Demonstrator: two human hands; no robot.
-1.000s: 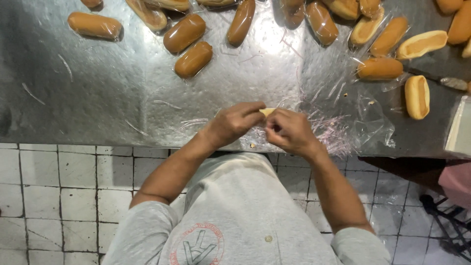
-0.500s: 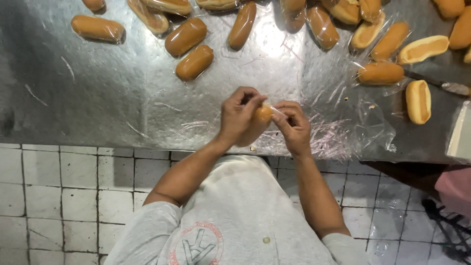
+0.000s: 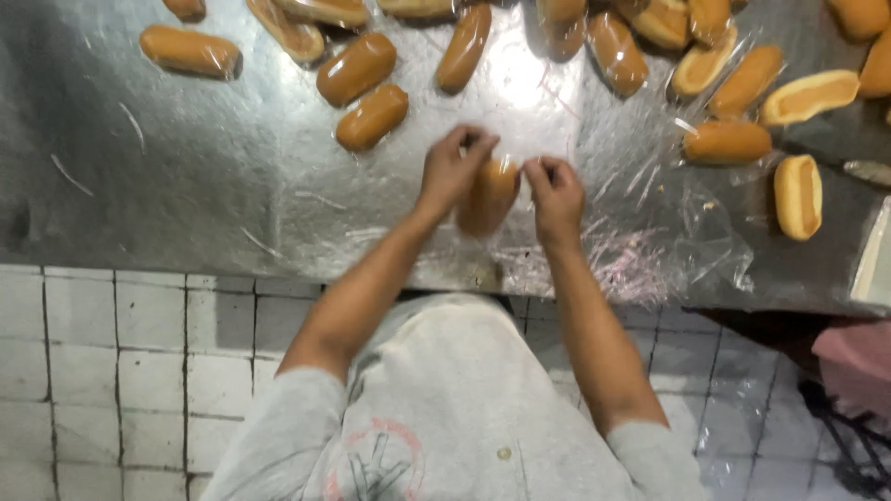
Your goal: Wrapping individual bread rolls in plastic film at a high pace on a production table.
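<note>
A brown bread roll in a clear plastic bag [image 3: 490, 193] lies on the steel table [image 3: 186, 186] between my two hands. My left hand [image 3: 452, 171] pinches the bag at the roll's far left corner. My right hand [image 3: 555, 193] pinches the bag's edge on the right side of the roll. Both hands rest low over the table's near half.
Several wrapped rolls [image 3: 371, 116] lie across the far part of the table. Split, unwrapped rolls [image 3: 798, 195] lie at the right, next to a heap of clear bags [image 3: 687, 241]. A white tiled floor [image 3: 111, 371] lies below the table edge.
The hands have moved away from the table's near edge toward its middle. The roll, earlier mostly hidden between the fingers, now lies exposed in its bag with the hands spread to its sides.
</note>
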